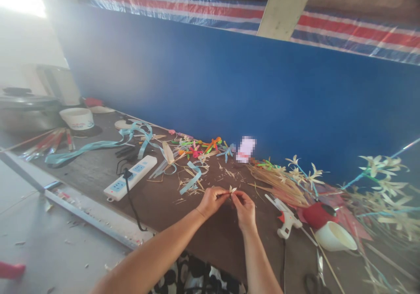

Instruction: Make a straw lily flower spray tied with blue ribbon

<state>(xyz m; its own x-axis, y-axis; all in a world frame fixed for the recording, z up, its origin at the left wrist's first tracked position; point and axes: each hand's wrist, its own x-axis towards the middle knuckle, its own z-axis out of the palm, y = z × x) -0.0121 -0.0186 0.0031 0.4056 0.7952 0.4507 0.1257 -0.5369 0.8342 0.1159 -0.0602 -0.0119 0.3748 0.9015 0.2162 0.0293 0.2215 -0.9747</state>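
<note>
With the thumb and forefinger of our bare left hand point(212, 202) and of our bare right hand point(244, 208) we pinch a small cream-white leaf-like piece point(231, 190), over the middle of the dark brown tabletop point(216, 246); both hands are closed on it, and the two sets of fingertips nearly meet. Just beyond them we see thin straw-coloured scraps point(229, 172), with a flat light-blue ribbon strip point(193, 182) near the left hand. Farther left, a long white power strip with blue sockets point(134, 178) lies aslant, a black cable point(133, 200) running from it. Behind the scraps, a heap of orange, pink and green pieces point(196, 151) lies near the upright blue panel point(213, 79). To our right we have a bundle of long tan dried leaves point(284, 185), a white glue gun with an orange-red trigger point(290, 221), a tipped white round cup point(336, 236) and metal scissors with dark handles point(320, 267), while pale many-petalled flowers on light-blue stems point(383, 175) spread beyond
</note>
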